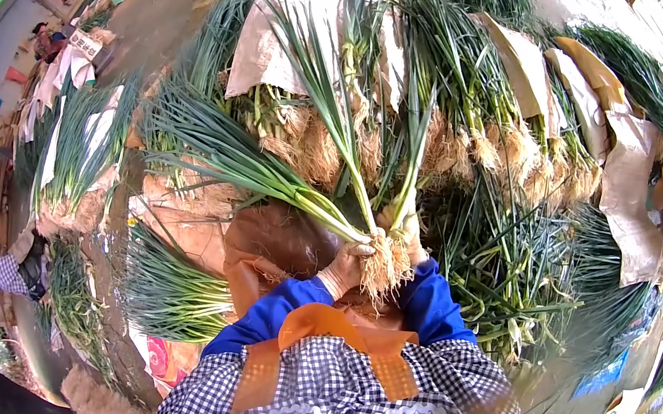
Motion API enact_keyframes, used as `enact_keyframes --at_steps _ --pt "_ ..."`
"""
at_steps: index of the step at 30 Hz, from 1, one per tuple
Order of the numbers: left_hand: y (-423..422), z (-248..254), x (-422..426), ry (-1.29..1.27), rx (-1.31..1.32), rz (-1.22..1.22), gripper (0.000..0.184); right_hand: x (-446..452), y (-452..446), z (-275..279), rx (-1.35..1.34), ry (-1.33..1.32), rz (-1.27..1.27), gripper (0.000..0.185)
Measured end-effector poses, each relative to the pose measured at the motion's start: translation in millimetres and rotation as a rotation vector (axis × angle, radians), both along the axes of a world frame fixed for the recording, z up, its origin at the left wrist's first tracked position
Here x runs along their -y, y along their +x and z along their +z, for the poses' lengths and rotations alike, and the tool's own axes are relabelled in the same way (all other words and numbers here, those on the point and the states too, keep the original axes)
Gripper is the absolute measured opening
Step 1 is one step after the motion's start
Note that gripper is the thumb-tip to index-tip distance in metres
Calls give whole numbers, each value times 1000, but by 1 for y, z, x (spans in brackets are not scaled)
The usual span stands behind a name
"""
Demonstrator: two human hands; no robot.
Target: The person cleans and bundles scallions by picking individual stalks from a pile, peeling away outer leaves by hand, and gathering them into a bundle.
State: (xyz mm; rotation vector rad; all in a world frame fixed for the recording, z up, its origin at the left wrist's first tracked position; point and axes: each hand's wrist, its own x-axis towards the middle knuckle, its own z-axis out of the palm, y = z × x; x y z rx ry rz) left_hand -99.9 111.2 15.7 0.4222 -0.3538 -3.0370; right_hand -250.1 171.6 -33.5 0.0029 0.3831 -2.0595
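Note:
Low in front of my chest, my left hand (345, 266) is closed around the white stems of some green onions (299, 193) whose leaves fan out to the left. Just to its right, my right hand (409, 229) grips more green onions (414, 155), with leaves pointing up and away. Another stalk (350, 151) slants up between them; which hand holds it I cannot tell. The pale, stringy roots (384, 273) hang together between my two hands. A brown apron or sheet (275, 237) lies beneath my left forearm.
A long heap of rooted green onions (455, 71) spreads ahead, partly under beige sacks (293, 34). Loose leaves (502, 271) pile up at my right. Another bundle (175, 287) lies at my left. Further left, a person (15, 269) is beside more onions (82, 153).

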Motion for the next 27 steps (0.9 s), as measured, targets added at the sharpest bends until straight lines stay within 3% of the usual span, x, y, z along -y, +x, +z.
enact_keyframes --at_steps 1,2,5,6,7,8,9,11,12,13,14,15,16,19,21,23,25,26,27 --pt "-2 -2 2 54 -16 -9 44 -12 -2 -9 -102 260 64 32" --pt "-4 4 5 75 37 -67 42 -12 11 50 -429 810 -238 32" --pt "-9 -11 7 243 0 -95 41 -71 -19 50 -959 1389 -418 39" --pt "-5 -16 9 169 118 -73 40 -103 -40 33 -819 1193 -470 41" --pt "-8 0 9 308 1 -102 40 -121 -45 51 -833 1187 -504 40" --pt "-6 -6 8 279 63 -81 36 -138 -48 72 -841 1180 -549 38" --pt "-8 -12 10 245 115 -60 32 -175 -75 28 -1472 1813 -27 40" --pt "-11 -13 7 219 159 -41 34 -179 -53 37 -2106 1809 404 49" --pt "-12 -14 6 187 211 -23 35 -143 -55 58 -1766 1820 723 56" --pt "-13 -21 4 190 212 -25 35 -110 -46 86 -1709 1756 520 55" --pt "-13 -33 0 114 275 -27 35 -88 -39 88 -1491 1448 211 52" --pt "-14 -43 -1 31 336 -26 34 -59 -30 97 -1129 1235 92 46" --pt "-15 -47 -1 -48 281 -6 36 -36 -33 87 -1054 1096 101 44" --pt "-16 -43 -3 -170 360 46 33 11 -50 31 -1356 1267 -72 35" --pt "-21 -46 -4 -184 381 90 33 15 -40 41 -1715 1402 -289 34" --pt "-19 -49 -6 -187 410 126 32 10 -35 39 -1800 1435 -361 32" --pt "-18 -43 -5 -217 380 98 33 7 -36 34 -1175 1079 -357 32" --pt "-15 -40 -4 -166 356 87 33 -6 -40 34 -691 758 -107 29" --pt "-11 -35 -4 -163 359 84 33 -7 -42 28 -489 727 -57 34"
